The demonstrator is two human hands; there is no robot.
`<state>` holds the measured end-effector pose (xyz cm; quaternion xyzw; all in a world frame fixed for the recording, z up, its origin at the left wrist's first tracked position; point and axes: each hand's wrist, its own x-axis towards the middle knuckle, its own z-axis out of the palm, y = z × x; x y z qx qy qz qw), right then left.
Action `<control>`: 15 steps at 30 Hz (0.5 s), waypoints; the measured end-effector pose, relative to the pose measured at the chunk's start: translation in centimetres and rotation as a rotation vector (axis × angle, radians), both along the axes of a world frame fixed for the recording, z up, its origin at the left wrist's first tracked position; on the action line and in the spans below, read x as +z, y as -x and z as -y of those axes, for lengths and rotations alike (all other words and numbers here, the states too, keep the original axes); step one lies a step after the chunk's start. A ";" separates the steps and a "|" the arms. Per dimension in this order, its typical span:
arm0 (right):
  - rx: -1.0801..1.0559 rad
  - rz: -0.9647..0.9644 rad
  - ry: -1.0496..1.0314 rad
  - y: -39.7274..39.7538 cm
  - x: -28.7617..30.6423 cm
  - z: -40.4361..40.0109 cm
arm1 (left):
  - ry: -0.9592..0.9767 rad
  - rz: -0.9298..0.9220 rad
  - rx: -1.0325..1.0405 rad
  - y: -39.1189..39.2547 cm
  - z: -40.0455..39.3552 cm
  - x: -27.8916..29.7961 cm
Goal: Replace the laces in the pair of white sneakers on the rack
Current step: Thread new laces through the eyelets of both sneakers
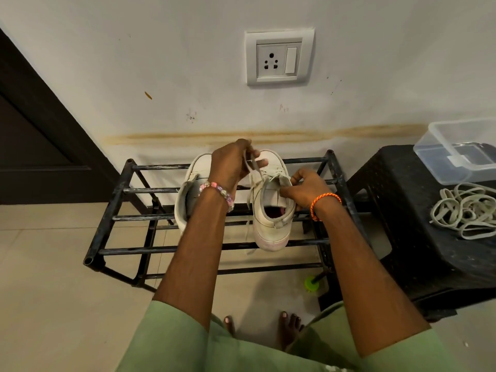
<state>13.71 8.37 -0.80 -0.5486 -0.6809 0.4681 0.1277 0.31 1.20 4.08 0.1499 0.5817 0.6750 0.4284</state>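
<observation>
Early stage: on the black metal rack (118,196), left hand (230,163) fingers are pinching the old lace (251,163) out of the right white sneaker (271,210), right hand (306,187) is gripping its collar, left sneaker (192,189) waiting, pale loose laces (467,210) lying far right.

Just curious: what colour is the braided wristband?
Orange braided thread wristband, right wrist; head view.

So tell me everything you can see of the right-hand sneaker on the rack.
The right-hand sneaker is white and looks like scuffed leather or faux leather, with a grey-edged collar, a reddish inside and a pink-tinged heel sole. It lies on the top bars of the black rack, toe to the wall, heel overhanging a front bar. The right hand pinches its tongue; the left hand pulls its lace up from the eyelets. A loose end hangs down its left side.
</observation>
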 end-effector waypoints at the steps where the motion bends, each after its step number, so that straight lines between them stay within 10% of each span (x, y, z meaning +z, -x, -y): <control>1: -0.006 0.001 0.004 0.0 0.0 0.0 | 0.120 -0.142 -0.010 0.1 0.0 -0.5; 5: -0.050 0.034 0.011 -0.2 -0.2 0.3 | 0.472 -0.702 -0.345 0.2 0.4 -3.1; 15: -0.109 0.058 -0.100 -0.1 0.1 1.1 | 0.434 -0.673 -0.418 0.5 -0.1 -2.9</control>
